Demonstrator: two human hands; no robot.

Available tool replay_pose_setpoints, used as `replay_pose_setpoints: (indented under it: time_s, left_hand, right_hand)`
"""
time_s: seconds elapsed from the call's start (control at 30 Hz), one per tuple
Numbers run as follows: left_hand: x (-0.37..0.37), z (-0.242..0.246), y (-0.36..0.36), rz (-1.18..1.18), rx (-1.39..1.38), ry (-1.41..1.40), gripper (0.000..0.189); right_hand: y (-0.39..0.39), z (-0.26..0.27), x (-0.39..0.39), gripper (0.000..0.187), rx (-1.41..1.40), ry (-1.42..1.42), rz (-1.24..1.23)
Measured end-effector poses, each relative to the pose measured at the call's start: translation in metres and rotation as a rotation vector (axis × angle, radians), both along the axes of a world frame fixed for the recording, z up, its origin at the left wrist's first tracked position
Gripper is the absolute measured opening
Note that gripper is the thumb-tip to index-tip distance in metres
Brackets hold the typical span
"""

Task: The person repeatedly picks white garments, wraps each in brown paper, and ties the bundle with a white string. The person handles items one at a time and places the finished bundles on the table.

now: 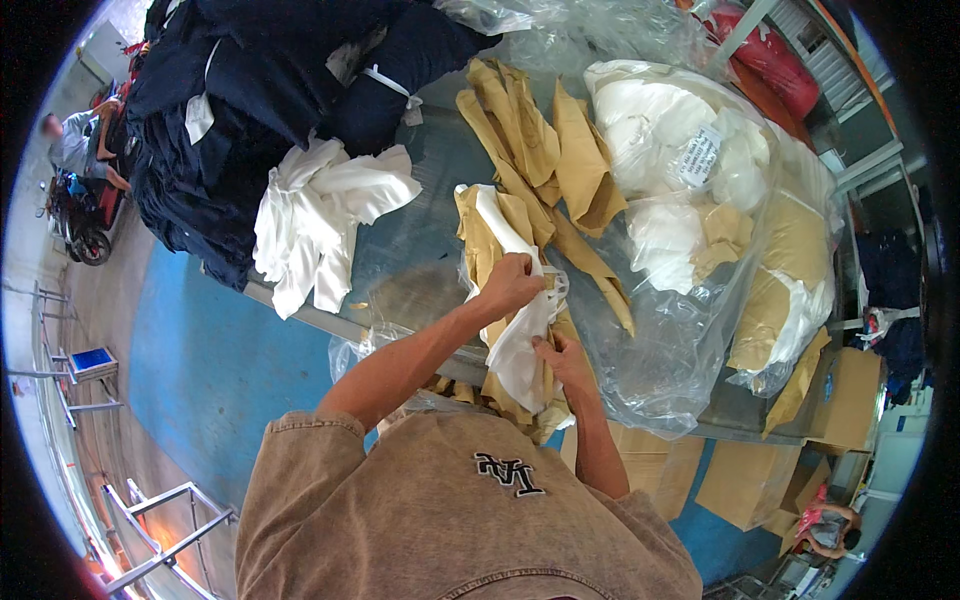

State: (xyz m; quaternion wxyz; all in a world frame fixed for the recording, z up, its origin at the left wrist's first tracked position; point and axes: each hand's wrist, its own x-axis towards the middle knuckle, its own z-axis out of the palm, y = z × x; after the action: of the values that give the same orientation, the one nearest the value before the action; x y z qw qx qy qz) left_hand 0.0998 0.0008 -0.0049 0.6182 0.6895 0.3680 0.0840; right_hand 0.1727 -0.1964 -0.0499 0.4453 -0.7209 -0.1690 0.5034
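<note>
My left hand (514,285) pinches a length of white fabric (529,345) over brown paper at the table's front edge. Lower and to the right, my right hand (568,364) grips the same fabric by its edge, thumb on top. White ties or narrow strips (556,286) stick out just right of my left fingers. Beneath the fabric lies crumpled brown kraft paper (480,229), part of it hanging over the edge towards my shirt. A loose bunch of white cloth (322,217) rests on the table to the left.
Dark navy fabric (247,97) is heaped at the left. More kraft paper (517,127) lies ahead. Clear plastic bags of white cloth (675,142), one with a printed label, fill the right. Cardboard boxes (750,480) stand below right. People sit at far left (79,142) and lower right (829,529).
</note>
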Motion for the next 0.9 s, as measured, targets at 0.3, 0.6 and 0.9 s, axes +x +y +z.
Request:
replay_pose_setpoints:
  time_s: [0.3,0.6,0.9]
  left_hand:
    - [0.030,0.058,0.001,0.001,-0.232,-0.223,0.020]
    - [0.049,0.123,0.005,0.096,-0.407,-0.464,0.015]
    - [0.020,0.212,0.023,0.060,-0.424,-0.636,0.019]
  right_hand:
    - [-0.010,0.001,0.005,0.069,0.117,0.011,0.080]
    - [0.002,0.019,-0.045,0.110,-0.029,-0.814,0.186]
    - [0.003,-0.006,-0.052,0.061,-0.163,-0.814,0.104]
